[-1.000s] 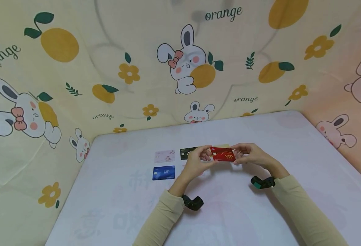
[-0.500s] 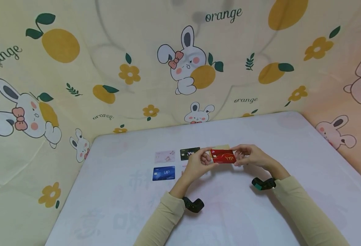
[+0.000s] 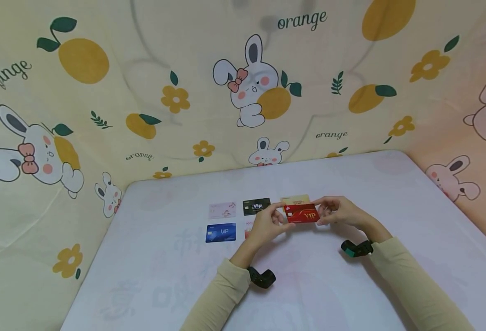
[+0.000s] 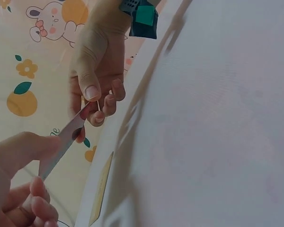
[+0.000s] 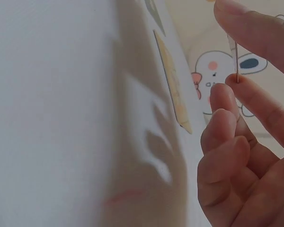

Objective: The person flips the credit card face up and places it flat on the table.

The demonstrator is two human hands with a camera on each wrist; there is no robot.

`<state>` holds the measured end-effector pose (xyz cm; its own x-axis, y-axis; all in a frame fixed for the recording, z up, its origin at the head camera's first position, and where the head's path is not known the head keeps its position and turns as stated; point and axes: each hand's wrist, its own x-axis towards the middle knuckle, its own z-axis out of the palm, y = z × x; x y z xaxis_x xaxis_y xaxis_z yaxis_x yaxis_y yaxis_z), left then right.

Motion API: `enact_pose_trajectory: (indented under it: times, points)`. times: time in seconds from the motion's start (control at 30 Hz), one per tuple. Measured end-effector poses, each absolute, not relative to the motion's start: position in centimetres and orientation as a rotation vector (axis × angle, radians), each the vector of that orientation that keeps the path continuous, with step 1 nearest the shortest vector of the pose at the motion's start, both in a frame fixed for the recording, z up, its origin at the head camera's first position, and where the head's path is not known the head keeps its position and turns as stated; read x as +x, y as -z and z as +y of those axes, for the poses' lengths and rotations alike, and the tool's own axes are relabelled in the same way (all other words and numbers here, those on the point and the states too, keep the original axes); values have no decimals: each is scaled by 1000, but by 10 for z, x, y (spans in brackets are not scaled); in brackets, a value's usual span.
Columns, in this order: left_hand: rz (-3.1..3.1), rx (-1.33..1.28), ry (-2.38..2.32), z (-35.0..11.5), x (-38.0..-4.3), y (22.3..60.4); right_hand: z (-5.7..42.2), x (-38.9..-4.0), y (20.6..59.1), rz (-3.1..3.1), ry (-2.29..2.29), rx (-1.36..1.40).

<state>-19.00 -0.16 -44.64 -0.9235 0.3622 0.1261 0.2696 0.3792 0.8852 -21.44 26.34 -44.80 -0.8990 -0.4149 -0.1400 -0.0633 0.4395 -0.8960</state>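
Note:
A red VIP card [image 3: 301,213] is held off the table between both hands, its printed face toward the head camera. At its left edge, my left hand [image 3: 267,226] pinches it with thumb and forefinger. My right hand [image 3: 343,212] grips the right edge in the same way. In the left wrist view the card [image 4: 64,144] slants between the two hands. The right wrist view shows it nearly edge-on as a thin strip [image 5: 236,59] between thumb and finger. Just behind lies a yellow card [image 3: 295,199], partly covered by the red one.
A black VIP card [image 3: 256,205], a pale pink card [image 3: 222,210] and a blue VIP card [image 3: 220,232] lie flat to the left. My left hand mostly hides a pink-and-white card [image 3: 248,226]. Patterned cloth [image 3: 201,124] rises behind the white table [image 3: 152,276].
Both hands have brought the red card slightly down in the head view, toward the person. More of the yellow and black cards shows now. The grip on the red card stays the same.

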Motion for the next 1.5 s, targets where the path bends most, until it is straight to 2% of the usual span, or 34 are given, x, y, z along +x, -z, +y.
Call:
enact_pose_trajectory:
  times: [1.5]
  points:
    - [2591,397,-1283,6,-193,463,262,-217,455,2436,1245,-360]
